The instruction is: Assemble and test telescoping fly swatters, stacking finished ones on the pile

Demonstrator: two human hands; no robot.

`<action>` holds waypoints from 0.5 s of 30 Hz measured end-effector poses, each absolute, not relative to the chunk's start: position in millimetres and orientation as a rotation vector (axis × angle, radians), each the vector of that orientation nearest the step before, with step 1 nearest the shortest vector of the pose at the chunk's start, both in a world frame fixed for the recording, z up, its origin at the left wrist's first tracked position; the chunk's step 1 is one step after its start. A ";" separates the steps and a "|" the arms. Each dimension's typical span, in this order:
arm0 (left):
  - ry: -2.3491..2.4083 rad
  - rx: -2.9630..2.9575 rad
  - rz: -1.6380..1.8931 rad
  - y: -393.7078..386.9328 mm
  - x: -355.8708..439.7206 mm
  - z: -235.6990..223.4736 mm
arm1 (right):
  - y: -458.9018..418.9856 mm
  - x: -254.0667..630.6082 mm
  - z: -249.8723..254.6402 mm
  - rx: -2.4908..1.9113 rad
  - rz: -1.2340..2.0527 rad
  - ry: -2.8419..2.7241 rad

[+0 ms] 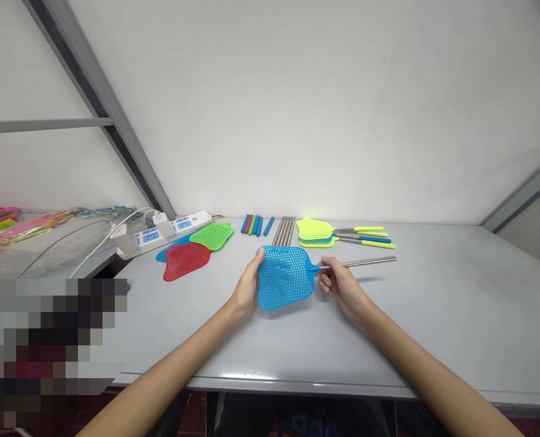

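A blue fly swatter head [286, 277] is held just above the grey table, tilted toward me. Its left edge is gripped by my left hand [248, 285], thumb in front and the other fingers behind, seen partly through the mesh. My right hand [338, 280] pinches the metal rod [370, 261] close to the blue neck. The rod's right end is bare, with no coloured grip on it. Behind the blue head lie several loose metal rods [284, 230], their near ends partly hidden by it.
Coloured grips [253, 225] lie near the wall. Swatters with yellow and blue grips [371, 238] are stacked to the right. Loose red [185, 261] and green [213, 235] heads overlap a blue one at left, beside a power strip [179, 226]. Plastic-wrapped items [37, 237] cover the left surface.
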State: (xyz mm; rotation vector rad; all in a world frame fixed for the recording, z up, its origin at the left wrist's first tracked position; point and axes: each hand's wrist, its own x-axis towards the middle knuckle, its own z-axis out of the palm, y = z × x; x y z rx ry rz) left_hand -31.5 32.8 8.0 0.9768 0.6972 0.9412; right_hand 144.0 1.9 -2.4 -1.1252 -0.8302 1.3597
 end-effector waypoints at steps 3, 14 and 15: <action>0.792 1.064 0.984 40.2 -36.8 4.6 | 0.8 145.7 -1.0 -1.079 1.395 -0.837; 1.034 1.550 0.915 54.9 -43.1 -5.7 | 0.2 144.8 0.6 -1.066 1.457 -0.845; 1.081 1.690 0.901 58.1 -44.8 -6.2 | 0.8 145.0 0.1 -1.064 1.451 -0.835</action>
